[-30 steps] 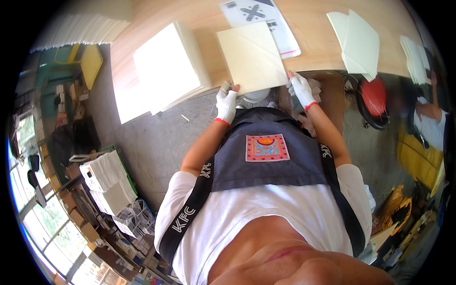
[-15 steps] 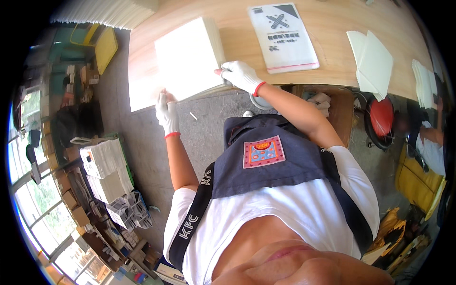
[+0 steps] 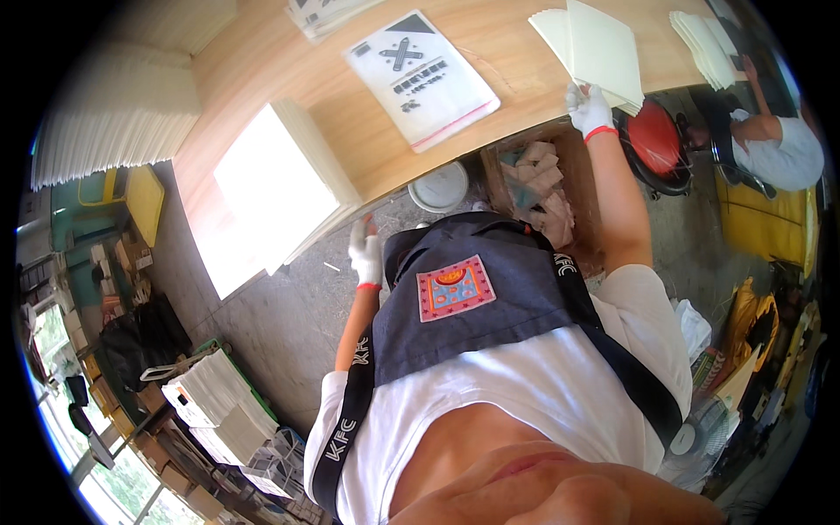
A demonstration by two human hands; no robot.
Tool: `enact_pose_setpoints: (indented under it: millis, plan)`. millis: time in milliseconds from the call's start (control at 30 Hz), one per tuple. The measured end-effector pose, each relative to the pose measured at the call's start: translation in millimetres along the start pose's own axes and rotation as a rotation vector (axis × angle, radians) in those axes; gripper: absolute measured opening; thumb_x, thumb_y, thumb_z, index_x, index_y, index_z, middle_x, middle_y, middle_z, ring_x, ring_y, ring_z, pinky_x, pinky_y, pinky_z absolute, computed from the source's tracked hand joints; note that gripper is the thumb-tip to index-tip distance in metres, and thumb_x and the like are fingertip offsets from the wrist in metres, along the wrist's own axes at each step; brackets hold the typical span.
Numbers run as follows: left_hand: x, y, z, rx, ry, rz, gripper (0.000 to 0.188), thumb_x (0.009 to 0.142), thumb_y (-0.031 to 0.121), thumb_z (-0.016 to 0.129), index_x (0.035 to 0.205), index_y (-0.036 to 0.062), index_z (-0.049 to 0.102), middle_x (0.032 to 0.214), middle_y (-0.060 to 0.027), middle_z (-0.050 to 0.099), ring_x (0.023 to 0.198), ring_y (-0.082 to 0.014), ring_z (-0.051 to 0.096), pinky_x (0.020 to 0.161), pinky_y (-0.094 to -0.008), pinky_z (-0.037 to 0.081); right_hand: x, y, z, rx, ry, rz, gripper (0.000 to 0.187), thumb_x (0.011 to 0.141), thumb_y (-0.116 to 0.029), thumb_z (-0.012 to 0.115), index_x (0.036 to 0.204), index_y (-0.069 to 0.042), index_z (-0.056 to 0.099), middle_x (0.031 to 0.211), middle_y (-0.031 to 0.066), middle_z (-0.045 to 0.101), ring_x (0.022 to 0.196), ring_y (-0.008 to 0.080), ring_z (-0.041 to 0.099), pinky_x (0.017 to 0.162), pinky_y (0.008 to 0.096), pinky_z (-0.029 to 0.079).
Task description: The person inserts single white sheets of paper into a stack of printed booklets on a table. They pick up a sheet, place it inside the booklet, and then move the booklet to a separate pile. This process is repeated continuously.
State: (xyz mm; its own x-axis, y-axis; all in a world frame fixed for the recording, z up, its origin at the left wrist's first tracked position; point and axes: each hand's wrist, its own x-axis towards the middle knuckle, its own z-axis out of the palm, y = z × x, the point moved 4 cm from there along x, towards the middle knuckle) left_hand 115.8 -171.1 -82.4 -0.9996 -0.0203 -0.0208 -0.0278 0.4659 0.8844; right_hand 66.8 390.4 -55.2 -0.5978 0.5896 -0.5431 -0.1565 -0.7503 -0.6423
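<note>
My right hand (image 3: 590, 108), in a white glove with a red cuff, is at the near edge of a fanned bundle of white paper sheets (image 3: 605, 54) on the table. Its fingertips close on the edge of the sheets. My left hand (image 3: 366, 254), gloved the same way, hangs in front of the table edge just off the near corner of a thick stack of white paper (image 3: 276, 179). Its fingers are stretched out and hold nothing. Between the two piles lies a flat clear printed plastic bag (image 3: 422, 83) with a pink strip.
A tall paper stack (image 3: 118, 114) stands at the far left of the wooden table (image 3: 350, 144). Below the table are a white bucket (image 3: 439, 186) and a box of scraps (image 3: 544, 184). A red stool (image 3: 652, 140) and another person (image 3: 774, 149) are at the right.
My view has turned to the right. My right hand has gone from the thick paper stack to the fanned sheets on the right. My left hand has come off the stack toward my body.
</note>
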Motion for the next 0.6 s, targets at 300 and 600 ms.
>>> enact_pose_setpoints:
  millis: [300,600]
  plan:
    - [86.1,170.7,98.0,0.451,-0.232,0.589,0.021,0.076,0.012,0.059,0.096,0.0098,0.058,0.092,-0.0118,0.059,0.089,-0.0262,0.056,0.078,-0.0355,0.046,11.1,-16.3,12.6,0.232,0.052,0.046,0.025,0.091,-0.028,0.045,0.095,-0.002,0.045,0.088,0.0131,0.058,0.065,0.0212,0.057,0.047,0.0253,0.049]
    - [145.5,163.0,131.0,1.0,-0.335,0.341,0.036,0.067,0.015,0.062,0.103,0.0153,0.054,0.105,-0.0073,0.055,0.098,-0.0298,0.052,0.077,-0.0403,0.047,37.4,-47.7,-23.1,0.044,0.009,-0.069,0.011,0.088,-0.016,0.048,0.095,-0.009,0.05,0.076,0.0084,0.059,0.042,0.0103,0.041,0.038,0.0188,0.038]
